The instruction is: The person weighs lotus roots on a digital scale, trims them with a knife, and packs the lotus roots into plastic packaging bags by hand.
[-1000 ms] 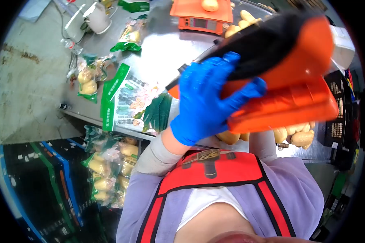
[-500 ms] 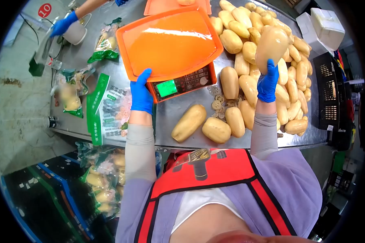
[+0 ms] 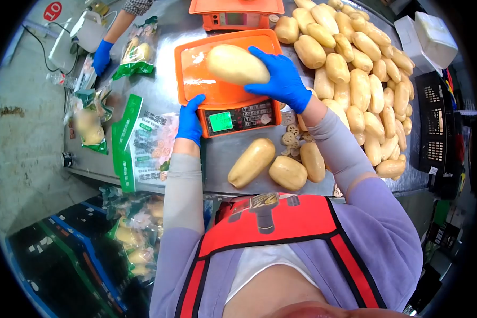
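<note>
My right hand (image 3: 283, 79), in a blue glove, grips a large pale lotus root piece (image 3: 237, 64) over the orange tray of a scale (image 3: 196, 90). Whether the piece touches the tray is unclear. My left hand (image 3: 189, 121) is at the scale's near left corner, thumb on the tray edge, its other fingers partly hidden. The scale's display (image 3: 221, 121) glows green. Several lotus root pieces (image 3: 360, 90) are heaped to the right, and a few (image 3: 252, 162) lie in front of the scale. Left of it lies a printed green and white bag (image 3: 143, 143).
A second orange scale (image 3: 236, 20) stands behind. Another person's gloved hand (image 3: 102, 57) is at the upper left, near filled bags (image 3: 138, 50). A black crate (image 3: 434, 127) and white foam boxes (image 3: 434, 37) are at the right. More filled bags (image 3: 138, 238) are below the table's left edge.
The scale, raised and tilted half a second ago, now sits level on the table. My right hand has carried the lotus root piece left over the tray. The other person's hand has moved down and right.
</note>
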Demonstrator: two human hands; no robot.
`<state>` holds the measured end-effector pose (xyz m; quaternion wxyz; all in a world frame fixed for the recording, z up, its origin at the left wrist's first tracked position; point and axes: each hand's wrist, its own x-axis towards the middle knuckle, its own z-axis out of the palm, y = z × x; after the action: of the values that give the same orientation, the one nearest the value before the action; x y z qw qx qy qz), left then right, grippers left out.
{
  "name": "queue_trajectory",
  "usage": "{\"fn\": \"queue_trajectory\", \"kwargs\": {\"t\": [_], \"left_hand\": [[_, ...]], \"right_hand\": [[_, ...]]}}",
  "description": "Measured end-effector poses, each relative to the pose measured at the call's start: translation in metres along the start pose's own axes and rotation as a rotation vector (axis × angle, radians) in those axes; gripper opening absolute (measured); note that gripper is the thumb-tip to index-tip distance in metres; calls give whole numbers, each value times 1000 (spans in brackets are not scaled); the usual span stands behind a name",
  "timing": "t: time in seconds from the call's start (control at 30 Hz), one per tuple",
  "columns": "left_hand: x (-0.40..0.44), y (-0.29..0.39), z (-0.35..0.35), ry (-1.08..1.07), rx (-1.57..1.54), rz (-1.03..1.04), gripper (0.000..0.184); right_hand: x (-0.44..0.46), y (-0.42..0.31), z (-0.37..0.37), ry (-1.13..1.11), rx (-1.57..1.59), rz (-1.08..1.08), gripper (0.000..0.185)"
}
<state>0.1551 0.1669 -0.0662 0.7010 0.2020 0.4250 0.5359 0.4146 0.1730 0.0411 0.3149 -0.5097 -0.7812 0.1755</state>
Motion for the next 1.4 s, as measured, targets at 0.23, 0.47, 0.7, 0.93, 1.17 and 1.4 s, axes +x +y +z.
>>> {"fn": "queue_trajectory", "kwargs": {"t": [0.23, 0.47, 0.7, 0.93, 1.17, 1.4], "left_hand": [[-9, 7, 12, -37, 6, 54, 49], [-55, 51, 11, 124, 300, 296, 68], [-142, 94, -66, 312, 242, 303, 51], [-178, 40, -131, 477, 694, 531, 44], [-182, 2, -111, 286, 1588, 656, 56], [-176, 4, -110, 310, 1640, 641, 27]], "right_hand": [[9, -2, 21, -5, -231, -20, 81], [-22, 7, -73, 4, 858, 191, 62], [-104, 108, -119, 497, -620, 286, 51], [-100, 64, -80, 343, -17, 341, 42], [-48, -3, -14, 122, -105, -184, 61], [-9, 0, 29, 70, -197, -268, 75]]}}
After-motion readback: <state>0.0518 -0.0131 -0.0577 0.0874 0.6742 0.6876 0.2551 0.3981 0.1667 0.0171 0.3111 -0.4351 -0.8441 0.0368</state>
